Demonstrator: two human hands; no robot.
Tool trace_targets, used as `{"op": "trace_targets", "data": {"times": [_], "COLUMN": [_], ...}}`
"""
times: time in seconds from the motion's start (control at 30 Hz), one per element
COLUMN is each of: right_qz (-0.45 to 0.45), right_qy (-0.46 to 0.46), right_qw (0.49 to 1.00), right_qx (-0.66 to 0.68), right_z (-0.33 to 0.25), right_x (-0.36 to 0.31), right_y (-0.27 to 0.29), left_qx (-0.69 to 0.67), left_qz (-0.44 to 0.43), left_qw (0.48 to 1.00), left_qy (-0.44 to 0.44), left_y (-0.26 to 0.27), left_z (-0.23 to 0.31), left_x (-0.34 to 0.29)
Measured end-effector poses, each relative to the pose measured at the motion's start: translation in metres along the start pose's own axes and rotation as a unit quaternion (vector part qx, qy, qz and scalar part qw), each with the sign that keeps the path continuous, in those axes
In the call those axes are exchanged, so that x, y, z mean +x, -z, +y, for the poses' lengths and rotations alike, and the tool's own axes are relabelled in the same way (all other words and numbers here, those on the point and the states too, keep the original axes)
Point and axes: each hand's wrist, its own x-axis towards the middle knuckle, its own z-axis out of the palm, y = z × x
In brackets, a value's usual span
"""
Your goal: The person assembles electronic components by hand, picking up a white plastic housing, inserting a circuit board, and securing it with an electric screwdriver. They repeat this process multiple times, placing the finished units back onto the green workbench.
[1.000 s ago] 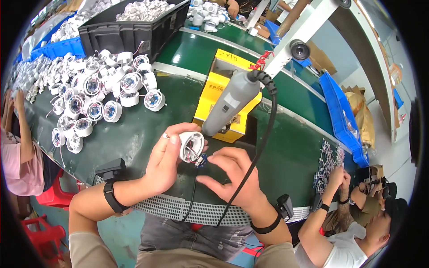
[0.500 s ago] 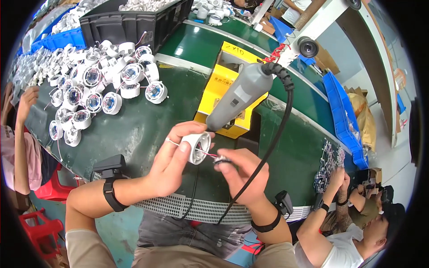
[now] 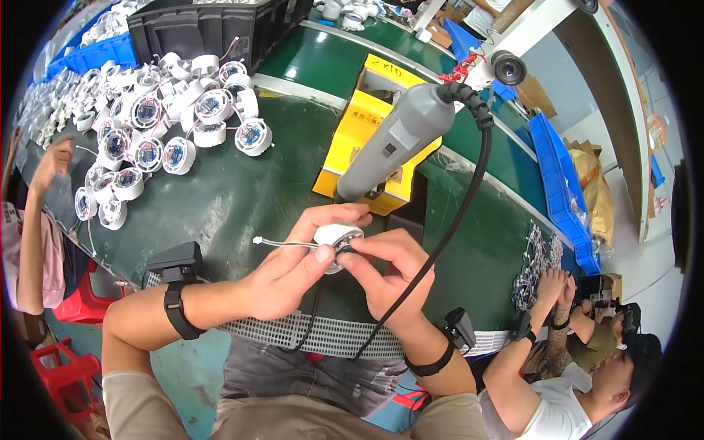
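A white round plastic housing (image 3: pixel 336 235) is gripped in my left hand (image 3: pixel 293 268), between thumb and fingers. Out of its left side runs a thin white cable (image 3: pixel 282 243) ending in a small white connector. My right hand (image 3: pixel 392 271) pinches a small dark round part (image 3: pixel 343 249) at the mouth of the housing; fingers hide most of it. Just beyond my hands, a grey electric screwdriver (image 3: pixel 396 143) leans in a yellow box (image 3: pixel 367 110), its black cord (image 3: pixel 458 213) crossing in front of my right forearm.
Many white housings with blue circuit boards (image 3: pixel 147 154) cover the table's left. Behind them stand a black crate (image 3: pixel 213 33) and a blue bin (image 3: pixel 95 55). At left, another person's hand (image 3: pixel 55 158) is near the pile. A co-worker (image 3: pixel 550 396) handles wired parts (image 3: pixel 532 271) at right.
My right hand has brought the small dark part from beside the housing up to its mouth. The housing has turned, and more cable now sticks out to its left.
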Motion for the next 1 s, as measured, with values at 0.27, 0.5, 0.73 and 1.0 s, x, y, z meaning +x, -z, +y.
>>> {"op": "trace_targets", "data": {"times": [0.27,0.5,0.73,1.0], "right_qz": [-0.029,-0.084,0.049,0.106], "right_qy": [-0.073,-0.166,-0.058,0.003], "right_qw": [0.985,0.976,0.997,0.993], "right_qx": [0.151,0.11,-0.003,0.045], "right_z": [0.009,0.011,0.014,0.015], "right_x": [0.003,0.005,0.023,0.075], "right_y": [-0.003,0.005,0.006,-0.018], "left_qx": [0.033,0.168,0.23,0.284], "left_qz": [-0.039,0.028,0.07,0.082], "left_qw": [0.999,0.976,0.966,0.949], "left_qy": [-0.007,0.137,0.092,0.11], "left_y": [0.0,0.006,0.012,0.021], "left_z": [0.005,0.019,0.011,-0.001], "left_x": [0.001,0.006,0.009,0.007]}}
